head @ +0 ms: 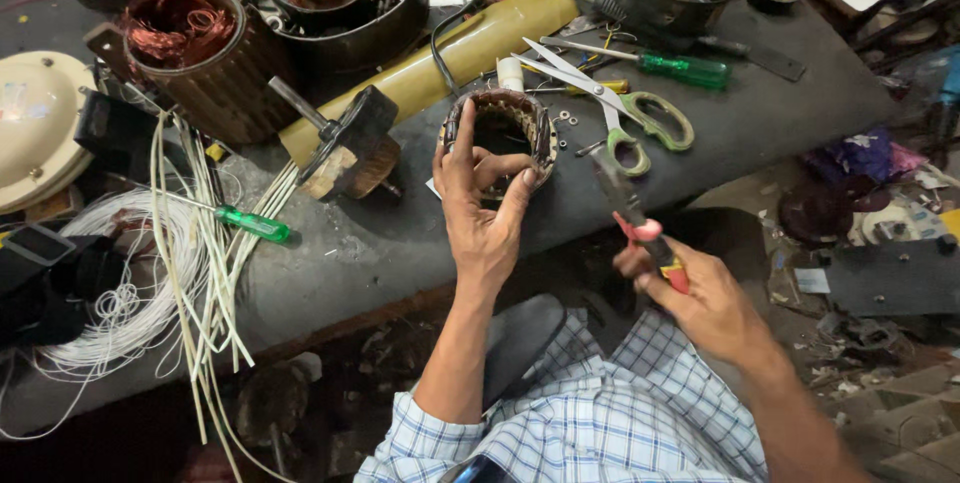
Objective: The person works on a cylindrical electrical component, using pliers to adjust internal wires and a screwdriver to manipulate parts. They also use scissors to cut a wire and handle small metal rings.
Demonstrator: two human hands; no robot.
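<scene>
Left hand (482, 198) grips the stator ring (500, 138) firmly; right hand (700, 293), at four o'clock, clenches probably pliers (640, 218); steady the ring first.

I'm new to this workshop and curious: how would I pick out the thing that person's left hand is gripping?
Start at the grey workbench and find the long yellow tube. Just below its middle, the left hand grips a round stator ring. Unlike the bigger copper-wound cores nearby, its centre is hollow.
</scene>
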